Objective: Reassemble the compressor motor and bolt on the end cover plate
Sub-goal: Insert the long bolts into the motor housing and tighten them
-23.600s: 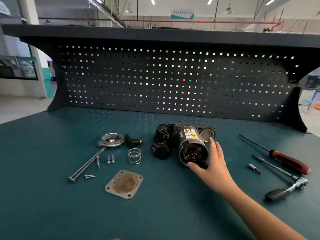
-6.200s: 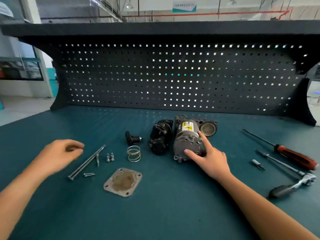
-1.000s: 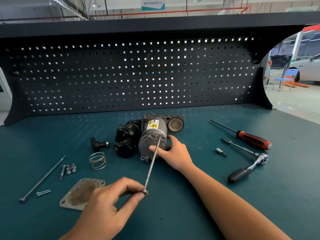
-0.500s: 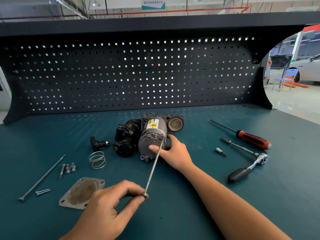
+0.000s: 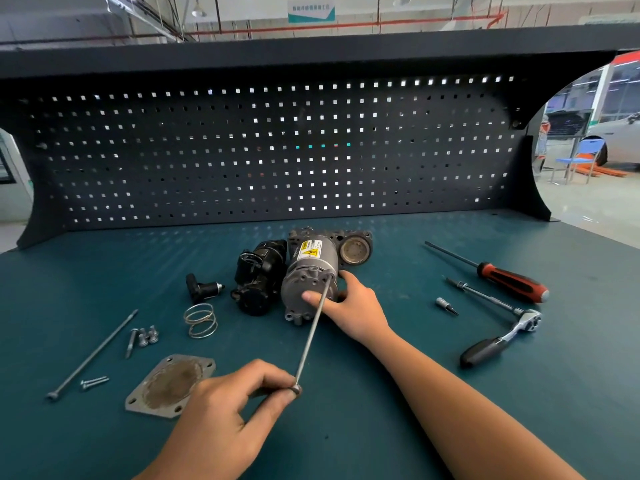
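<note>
Our left hand [image 5: 221, 420] pinches the head of a long bolt [image 5: 313, 330] between thumb and forefinger. The bolt's far tip meets a hole at the rim of the motor [image 5: 308, 282]. Our right hand [image 5: 349, 306] grips the motor, thumb on its end face and fingers curled round its right side. The motor lies on its side mid-bench [image 5: 346, 427], touching a black unit [image 5: 259, 275] on its left. It bears a yellow label [image 5: 309, 251] with a warning triangle, but the print is too small to read. The plate [image 5: 171, 386] lies flat just beside our left hand. Further left are a second bolt [image 5: 93, 353], screws [image 5: 94, 382], short bolts [image 5: 145, 336], a spring [image 5: 201, 320] and a black fitting [image 5: 202, 289]. To the right lie a bit [image 5: 446, 305], a ratchet [image 5: 502, 336] and a red-and-black screwdriver [image 5: 509, 280]. A pegboard [image 5: 277, 150] stands behind. The writing on the teal-and-white sign [image 5: 311, 10] overhead cannot be read.
</note>
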`<state>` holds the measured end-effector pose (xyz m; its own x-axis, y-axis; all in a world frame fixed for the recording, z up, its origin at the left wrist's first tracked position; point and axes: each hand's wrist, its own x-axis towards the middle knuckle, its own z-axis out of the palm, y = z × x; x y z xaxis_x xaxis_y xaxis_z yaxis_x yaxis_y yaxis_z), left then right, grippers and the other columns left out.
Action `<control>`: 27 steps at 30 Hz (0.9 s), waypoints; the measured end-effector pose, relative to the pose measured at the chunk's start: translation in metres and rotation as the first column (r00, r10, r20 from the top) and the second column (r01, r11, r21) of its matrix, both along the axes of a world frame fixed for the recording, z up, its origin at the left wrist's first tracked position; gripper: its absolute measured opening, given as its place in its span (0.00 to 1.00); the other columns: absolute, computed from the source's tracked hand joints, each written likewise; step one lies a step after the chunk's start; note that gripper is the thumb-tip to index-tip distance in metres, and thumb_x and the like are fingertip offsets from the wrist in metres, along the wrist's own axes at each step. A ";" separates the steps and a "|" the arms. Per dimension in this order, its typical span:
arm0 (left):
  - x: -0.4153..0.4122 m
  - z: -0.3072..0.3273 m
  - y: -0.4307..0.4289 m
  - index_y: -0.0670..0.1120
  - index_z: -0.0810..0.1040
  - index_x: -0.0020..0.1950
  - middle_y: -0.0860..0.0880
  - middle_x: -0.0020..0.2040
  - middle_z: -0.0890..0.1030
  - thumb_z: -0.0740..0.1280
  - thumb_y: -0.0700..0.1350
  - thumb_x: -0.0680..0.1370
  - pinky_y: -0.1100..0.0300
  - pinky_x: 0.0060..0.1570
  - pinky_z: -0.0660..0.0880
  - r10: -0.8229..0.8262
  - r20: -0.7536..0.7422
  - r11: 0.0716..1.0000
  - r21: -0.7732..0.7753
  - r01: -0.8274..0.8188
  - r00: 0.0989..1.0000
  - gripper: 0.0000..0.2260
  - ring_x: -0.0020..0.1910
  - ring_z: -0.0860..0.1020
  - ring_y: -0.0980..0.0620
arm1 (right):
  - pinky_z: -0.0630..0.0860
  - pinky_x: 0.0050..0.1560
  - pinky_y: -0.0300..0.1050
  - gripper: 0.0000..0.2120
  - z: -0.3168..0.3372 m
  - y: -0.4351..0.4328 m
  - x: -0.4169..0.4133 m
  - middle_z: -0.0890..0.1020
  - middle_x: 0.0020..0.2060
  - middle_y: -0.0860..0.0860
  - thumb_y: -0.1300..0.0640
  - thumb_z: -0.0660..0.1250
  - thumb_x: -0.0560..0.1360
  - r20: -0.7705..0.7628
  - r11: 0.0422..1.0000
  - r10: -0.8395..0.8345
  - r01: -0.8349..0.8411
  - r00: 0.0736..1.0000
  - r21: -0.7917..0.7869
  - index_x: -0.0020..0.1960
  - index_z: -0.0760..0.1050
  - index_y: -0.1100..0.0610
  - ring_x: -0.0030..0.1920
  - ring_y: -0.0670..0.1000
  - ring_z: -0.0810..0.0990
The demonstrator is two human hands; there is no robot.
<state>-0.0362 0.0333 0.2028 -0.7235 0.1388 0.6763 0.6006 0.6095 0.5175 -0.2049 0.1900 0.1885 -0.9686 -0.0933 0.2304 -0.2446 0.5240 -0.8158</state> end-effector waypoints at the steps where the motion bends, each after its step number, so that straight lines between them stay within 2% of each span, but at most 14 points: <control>1: -0.001 0.000 0.002 0.55 0.78 0.43 0.64 0.36 0.82 0.71 0.41 0.65 0.76 0.42 0.74 -0.004 0.009 1.000 0.023 0.004 1.000 0.11 0.36 0.81 0.66 | 0.74 0.54 0.48 0.47 0.000 0.000 0.000 0.77 0.60 0.53 0.32 0.69 0.63 0.000 1.000 0.000 0.000 1.000 0.002 0.73 0.59 0.54 0.60 0.54 0.75; 6: -0.005 0.005 0.014 0.54 0.77 0.44 0.65 0.36 0.81 0.72 0.41 0.65 0.76 0.40 0.74 -0.038 -0.017 0.999 -0.032 0.038 0.999 0.12 0.35 0.80 0.68 | 0.75 0.54 0.50 0.46 0.001 0.000 0.002 0.78 0.58 0.54 0.31 0.69 0.63 0.001 1.000 -0.004 0.003 1.000 0.015 0.72 0.61 0.55 0.58 0.54 0.77; 10: -0.019 0.014 0.017 0.52 0.78 0.40 0.63 0.36 0.82 0.70 0.47 0.69 0.72 0.40 0.75 -0.011 0.018 0.999 0.049 0.010 1.000 0.02 0.35 0.80 0.65 | 0.75 0.54 0.49 0.46 0.002 -0.001 0.003 0.79 0.58 0.54 0.31 0.69 0.63 -0.002 1.000 -0.001 0.001 1.000 0.017 0.72 0.61 0.54 0.58 0.54 0.77; 13: -0.040 0.020 0.015 0.54 0.78 0.37 0.62 0.35 0.81 0.72 0.36 0.71 0.73 0.38 0.73 0.061 0.081 0.997 0.046 -0.065 0.995 0.13 0.36 0.80 0.63 | 0.75 0.54 0.50 0.44 0.002 -0.001 0.004 0.79 0.57 0.53 0.32 0.69 0.63 -0.001 1.000 0.002 -0.002 1.000 0.011 0.71 0.63 0.54 0.57 0.53 0.77; 15: -0.052 0.025 0.019 0.54 0.78 0.38 0.63 0.36 0.81 0.72 0.36 0.71 0.73 0.38 0.71 0.097 0.063 0.995 -0.037 -0.095 0.993 0.12 0.37 0.78 0.63 | 0.75 0.52 0.48 0.42 0.003 -0.001 0.005 0.79 0.56 0.52 0.33 0.69 0.64 -0.005 1.000 0.001 0.000 1.000 0.015 0.71 0.63 0.54 0.56 0.53 0.77; 20: -0.080 0.030 0.031 0.50 0.79 0.40 0.59 0.37 0.75 0.71 0.41 0.72 0.60 0.40 0.71 0.188 0.021 0.978 -0.090 -0.186 0.982 0.04 0.36 0.74 0.61 | 0.75 0.49 0.48 0.31 0.003 0.000 0.007 0.79 0.48 0.49 0.42 0.68 0.69 -0.025 0.999 -0.006 0.007 1.000 0.036 0.68 0.65 0.53 0.52 0.52 0.77; 24: -0.094 0.032 0.039 0.50 0.79 0.41 0.59 0.37 0.72 0.71 0.42 0.72 0.62 0.39 0.68 0.222 0.012 0.969 -0.110 -0.219 0.975 0.03 0.35 0.72 0.65 | 0.73 0.48 0.46 0.32 0.002 0.001 0.005 0.79 0.54 0.51 0.43 0.67 0.70 -0.016 0.999 -0.005 0.006 1.000 0.047 0.70 0.62 0.53 0.55 0.53 0.77; 27: -0.099 0.031 0.042 0.49 0.79 0.41 0.59 0.37 0.71 0.71 0.42 0.72 0.61 0.41 0.70 0.225 0.022 0.969 -0.105 -0.222 0.974 0.03 0.36 0.73 0.62 | 0.74 0.48 0.47 0.35 0.000 0.000 0.003 0.80 0.53 0.51 0.44 0.66 0.70 -0.014 0.999 -0.003 0.003 1.000 0.050 0.73 0.58 0.51 0.54 0.53 0.77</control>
